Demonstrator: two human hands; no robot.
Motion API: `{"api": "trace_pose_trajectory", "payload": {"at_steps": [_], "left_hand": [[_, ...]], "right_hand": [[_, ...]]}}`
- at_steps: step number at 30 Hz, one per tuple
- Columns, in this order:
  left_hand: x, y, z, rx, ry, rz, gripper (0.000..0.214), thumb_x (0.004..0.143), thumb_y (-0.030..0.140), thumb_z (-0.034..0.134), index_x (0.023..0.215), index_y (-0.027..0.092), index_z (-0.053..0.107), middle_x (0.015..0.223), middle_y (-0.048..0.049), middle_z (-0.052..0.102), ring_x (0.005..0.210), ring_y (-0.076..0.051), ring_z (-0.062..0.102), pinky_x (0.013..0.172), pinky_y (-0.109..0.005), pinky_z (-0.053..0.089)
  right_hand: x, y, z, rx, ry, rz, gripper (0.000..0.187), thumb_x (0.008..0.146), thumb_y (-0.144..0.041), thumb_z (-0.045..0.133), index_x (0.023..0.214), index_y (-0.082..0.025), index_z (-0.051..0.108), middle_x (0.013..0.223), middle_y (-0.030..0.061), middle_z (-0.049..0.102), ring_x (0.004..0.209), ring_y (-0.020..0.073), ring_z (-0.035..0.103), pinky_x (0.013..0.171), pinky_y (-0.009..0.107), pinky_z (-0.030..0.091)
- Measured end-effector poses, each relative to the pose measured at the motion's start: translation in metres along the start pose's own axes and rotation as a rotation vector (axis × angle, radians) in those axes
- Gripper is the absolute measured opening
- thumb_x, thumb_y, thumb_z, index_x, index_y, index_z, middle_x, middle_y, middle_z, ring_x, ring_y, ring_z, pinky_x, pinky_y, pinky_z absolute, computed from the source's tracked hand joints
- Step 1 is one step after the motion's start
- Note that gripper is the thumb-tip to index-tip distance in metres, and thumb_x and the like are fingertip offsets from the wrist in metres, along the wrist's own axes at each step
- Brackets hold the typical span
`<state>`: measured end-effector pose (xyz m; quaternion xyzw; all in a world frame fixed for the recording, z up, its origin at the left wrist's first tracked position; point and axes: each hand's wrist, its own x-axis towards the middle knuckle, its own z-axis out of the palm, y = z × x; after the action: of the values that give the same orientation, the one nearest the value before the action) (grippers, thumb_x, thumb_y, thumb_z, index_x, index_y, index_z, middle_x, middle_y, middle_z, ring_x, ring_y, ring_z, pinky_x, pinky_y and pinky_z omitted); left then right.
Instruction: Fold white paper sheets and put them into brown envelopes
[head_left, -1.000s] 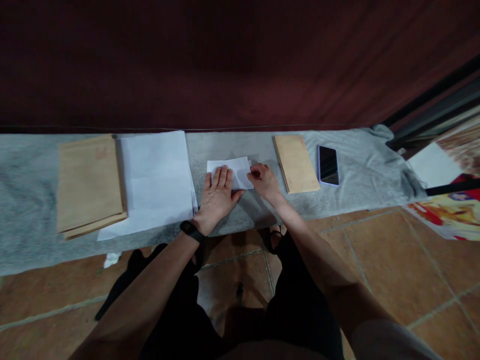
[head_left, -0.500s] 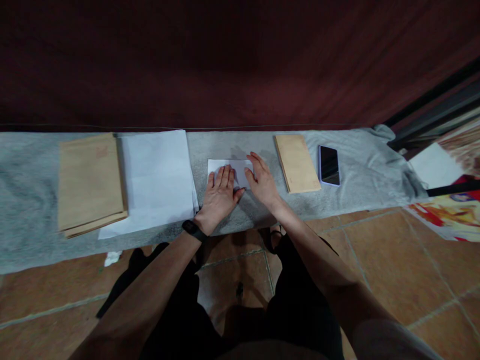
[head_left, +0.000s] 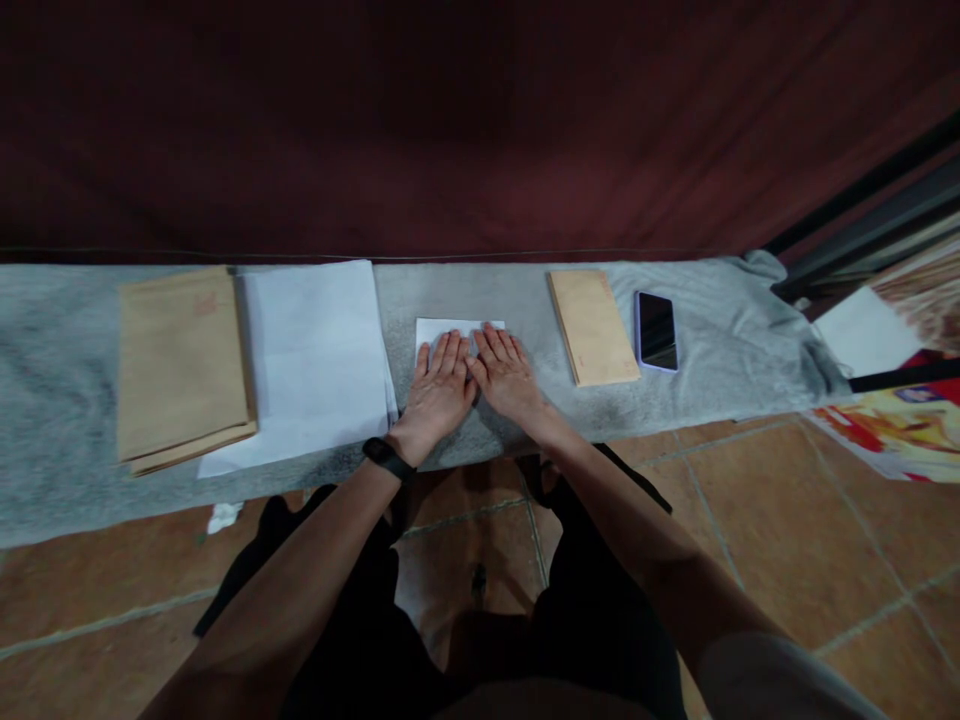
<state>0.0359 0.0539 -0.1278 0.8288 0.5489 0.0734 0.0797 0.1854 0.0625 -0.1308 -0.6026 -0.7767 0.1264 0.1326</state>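
A small folded sheet of white paper (head_left: 450,326) lies on the grey cloth in front of me, mostly covered by my hands. My left hand (head_left: 439,390) rests flat on its left part, fingers stretched out, a black band around the wrist. Flat on the right part lies my right hand (head_left: 508,382), its thumb close against the left hand. To the left is a stack of large white sheets (head_left: 319,360). A stack of small brown envelopes (head_left: 596,330) sits to the right of my right hand.
Large brown envelopes (head_left: 184,365) overlap the white sheets at far left. A phone (head_left: 657,332) lies right of the small envelopes. The grey cloth (head_left: 517,285) covers a narrow bench against a dark red hanging (head_left: 480,150). Crumpled tissue (head_left: 224,516) is on the tiled floor.
My right hand has moved left and down flat onto the folded paper, next to my left hand. The left hand has stayed in place.
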Motion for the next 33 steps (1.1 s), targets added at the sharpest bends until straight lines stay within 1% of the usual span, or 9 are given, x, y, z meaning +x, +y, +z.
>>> {"api": "trace_pose_trajectory", "payload": {"at_steps": [3,7,10,13,18,23,26,30,33], "left_hand": [[0.001,-0.002,-0.002,0.001,-0.005,0.008,0.068,0.101,0.04,0.037,0.158,0.005,0.032,0.167,-0.019,0.029,0.158,-0.03,0.021,0.128,-0.052,0.015],[0.001,-0.002,-0.007,0.023,-0.005,0.027,0.067,0.102,0.045,0.039,0.157,0.006,0.036,0.165,-0.0195,0.034,0.156,-0.032,0.025,0.128,-0.052,0.017],[0.001,0.002,-0.012,0.046,-0.02,0.043,0.061,0.101,0.04,0.042,0.153,0.007,0.043,0.162,-0.0197,0.039,0.154,-0.032,0.031,0.126,-0.051,0.023],[0.0,0.007,-0.016,0.051,-0.033,0.062,0.053,0.101,0.033,0.043,0.148,0.009,0.05,0.159,-0.0195,0.044,0.151,-0.032,0.037,0.123,-0.048,0.03],[0.0,0.013,-0.018,0.077,-0.041,0.1,0.048,0.103,0.023,0.036,0.145,0.008,0.053,0.156,-0.0199,0.049,0.147,-0.031,0.043,0.119,-0.047,0.038],[0.001,0.014,-0.013,0.116,-0.057,0.161,0.049,0.1,0.013,0.035,0.144,0.005,0.054,0.155,-0.0212,0.05,0.146,-0.032,0.044,0.119,-0.046,0.038],[0.001,0.014,-0.012,0.122,-0.042,0.181,0.051,0.099,0.013,0.034,0.146,0.004,0.052,0.154,-0.0208,0.05,0.145,-0.032,0.046,0.119,-0.044,0.038],[0.0,0.017,-0.012,0.113,-0.004,0.165,0.053,0.098,0.011,0.036,0.148,0.004,0.049,0.155,-0.0197,0.051,0.142,-0.03,0.049,0.117,-0.042,0.04],[0.001,0.018,-0.014,0.084,0.068,0.116,0.052,0.097,0.013,0.039,0.148,0.004,0.049,0.151,-0.02,0.054,0.136,-0.031,0.054,0.111,-0.044,0.045]], "right_hand": [[0.002,0.005,-0.003,-0.017,0.057,0.065,0.057,0.106,-0.037,0.036,0.156,-0.01,0.039,0.166,0.0142,0.035,0.154,0.0288,0.03,0.126,0.05,0.024],[0.008,0.016,-0.013,0.007,0.129,0.153,0.053,0.102,-0.03,0.041,0.15,-0.01,0.048,0.152,0.0169,0.053,0.139,0.0321,0.048,0.115,0.051,0.038],[0.012,0.022,-0.021,0.056,0.148,0.215,0.049,0.1,-0.03,0.042,0.145,-0.012,0.054,0.132,0.0177,0.066,0.121,0.0312,0.062,0.104,0.047,0.049],[0.015,0.025,-0.026,0.095,0.104,0.269,0.046,0.1,-0.03,0.045,0.141,-0.014,0.056,0.122,0.0164,0.07,0.109,0.0289,0.068,0.095,0.041,0.054],[0.017,0.027,-0.027,0.185,0.078,0.308,0.04,0.098,-0.03,0.049,0.133,-0.018,0.064,0.112,0.0117,0.075,0.104,0.0258,0.071,0.092,0.036,0.056],[0.023,0.037,-0.024,0.446,0.058,0.399,0.038,0.095,-0.029,0.05,0.124,-0.017,0.072,0.101,0.0087,0.078,0.094,0.0219,0.073,0.086,0.033,0.057],[0.026,0.043,-0.022,0.635,0.03,0.46,0.035,0.093,-0.031,0.051,0.115,-0.017,0.074,0.091,0.0055,0.077,0.084,0.0194,0.072,0.076,0.03,0.058],[0.026,0.041,-0.021,0.864,-0.016,0.431,0.026,0.09,-0.035,0.056,0.094,-0.018,0.075,0.067,-0.0017,0.066,0.063,0.0144,0.063,0.06,0.024,0.052],[0.024,0.034,-0.024,1.052,0.001,0.362,0.029,0.088,-0.046,0.061,0.086,-0.019,0.071,0.066,-0.0027,0.063,0.058,0.0117,0.058,0.056,0.022,0.049]]}}
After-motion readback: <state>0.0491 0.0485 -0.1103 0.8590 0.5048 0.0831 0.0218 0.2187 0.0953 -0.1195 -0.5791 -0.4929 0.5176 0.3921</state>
